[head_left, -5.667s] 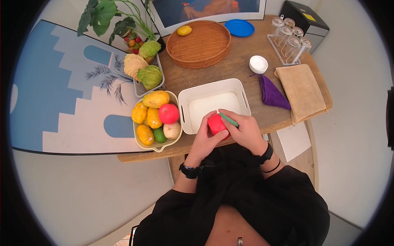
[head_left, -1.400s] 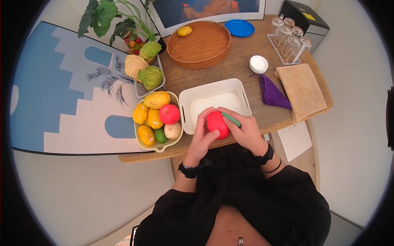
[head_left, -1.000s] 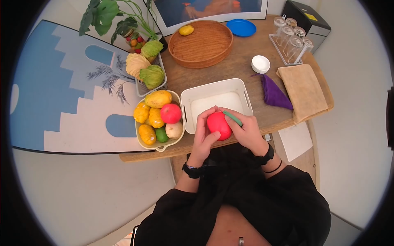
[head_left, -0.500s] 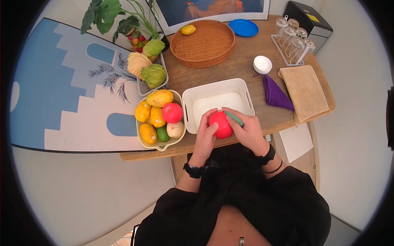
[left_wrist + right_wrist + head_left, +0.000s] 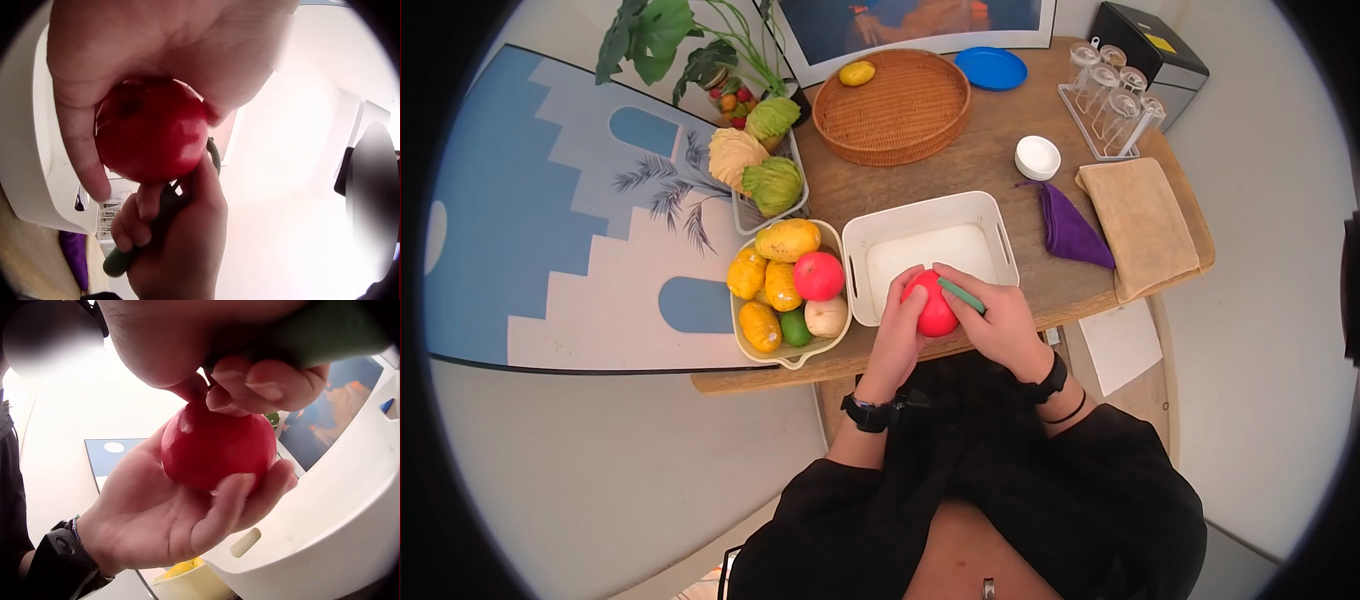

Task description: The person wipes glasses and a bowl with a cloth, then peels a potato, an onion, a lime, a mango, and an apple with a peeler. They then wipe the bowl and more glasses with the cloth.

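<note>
My left hand (image 5: 896, 338) cups a smooth red round fruit (image 5: 938, 316) over the near edge of the white tub (image 5: 930, 243). In the right wrist view its fingers (image 5: 225, 509) curl around the fruit's underside. My right hand (image 5: 1008, 325) grips a green-handled tool, apparently a peeler (image 5: 963, 295), with its fingertips right at the fruit. From the left wrist, the peeler's handle (image 5: 116, 262) sticks out past the right hand's fingers, and a curved green part shows beside the fruit. The hands largely hide the peeler's head.
A cream basket (image 5: 790, 361) of yellow, red, green and pale produce stands left of the tub. Behind it, leafy heads (image 5: 772, 187) fill a grey basket. A wicker tray (image 5: 890, 110), blue plate (image 5: 991, 69), white bowl (image 5: 1038, 158), purple cloth (image 5: 1075, 228) and glasses (image 5: 1115, 110) stand farther back.
The left hand has shifted its hold, its thumb moving from low on the fruit to higher on its left side. The peeler, still in the right hand, has shifted slightly left.
</note>
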A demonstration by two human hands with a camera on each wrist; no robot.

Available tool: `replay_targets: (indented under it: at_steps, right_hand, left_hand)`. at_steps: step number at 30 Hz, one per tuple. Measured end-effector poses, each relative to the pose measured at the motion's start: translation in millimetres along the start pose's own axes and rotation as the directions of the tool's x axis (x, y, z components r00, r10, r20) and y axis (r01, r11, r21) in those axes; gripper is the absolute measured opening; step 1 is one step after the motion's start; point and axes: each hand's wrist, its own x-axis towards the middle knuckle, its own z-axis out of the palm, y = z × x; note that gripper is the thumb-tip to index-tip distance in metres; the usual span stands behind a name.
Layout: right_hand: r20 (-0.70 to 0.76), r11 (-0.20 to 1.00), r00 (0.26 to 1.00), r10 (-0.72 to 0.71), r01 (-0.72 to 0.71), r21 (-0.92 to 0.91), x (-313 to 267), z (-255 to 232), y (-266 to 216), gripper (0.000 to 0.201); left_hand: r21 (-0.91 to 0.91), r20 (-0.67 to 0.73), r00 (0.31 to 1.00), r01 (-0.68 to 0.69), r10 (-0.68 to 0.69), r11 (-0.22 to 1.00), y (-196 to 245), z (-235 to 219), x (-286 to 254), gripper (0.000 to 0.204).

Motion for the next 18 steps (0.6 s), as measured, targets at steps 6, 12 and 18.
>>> replay_targets:
  at_steps: [6, 12, 18]
  right_hand:
    - [0.055, 0.997, 0.995, 0.078, -0.079, 0.012, 0, -5, 6, 0.033]
    - [0.053, 0.993, 0.998, 0.041, -0.035, -0.109, 1, -7, -3, 0.031]
    - [0.057, 0.99, 0.998, 0.037, -0.028, -0.138, 1, -10, 0, 0.031]
  left_hand:
    - [0.377, 0.241, 0.947, -0.293, 0.212, 0.879, -4, -14, -4, 0.052]
    - [0.104, 0.001, 1.0, -0.008, 0.008, 0.994, 1, 1, 1, 0.043]
    - [0.422, 0.11, 0.982, -0.188, 0.155, 0.887, -2, -9, -4, 0.058]
